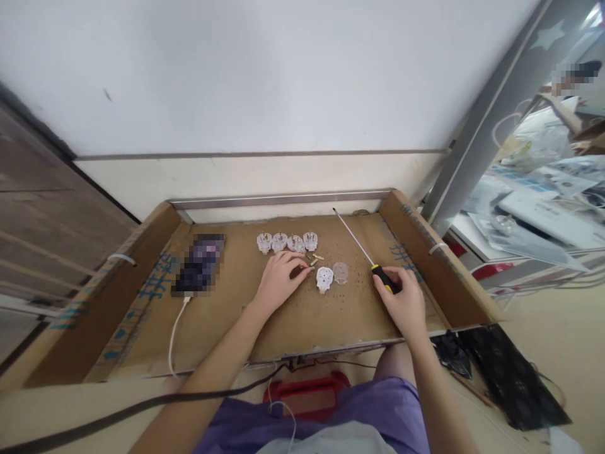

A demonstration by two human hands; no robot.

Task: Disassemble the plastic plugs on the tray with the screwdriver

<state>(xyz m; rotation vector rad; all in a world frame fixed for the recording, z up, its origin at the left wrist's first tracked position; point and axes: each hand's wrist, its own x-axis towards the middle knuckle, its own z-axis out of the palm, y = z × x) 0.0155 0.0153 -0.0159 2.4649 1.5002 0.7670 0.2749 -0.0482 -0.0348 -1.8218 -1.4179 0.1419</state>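
Observation:
My right hand is closed round the black and yellow handle of a screwdriver, whose long shaft points up and to the left. Thumb and forefinger of my left hand pinch together at a tiny part too small to make out. Just beyond those fingertips lie a few small brass-coloured plug pins. To their right an opened white plug body rests on the cardboard, with a clear plastic cover beside it. Several white plugs stand in a row behind my left hand, their metal pins up.
A cardboard tray with raised sides forms the work surface. At its left lies a phone with a white cable. Dark specks are scattered right of centre. Bags and papers pile up on a table at the right.

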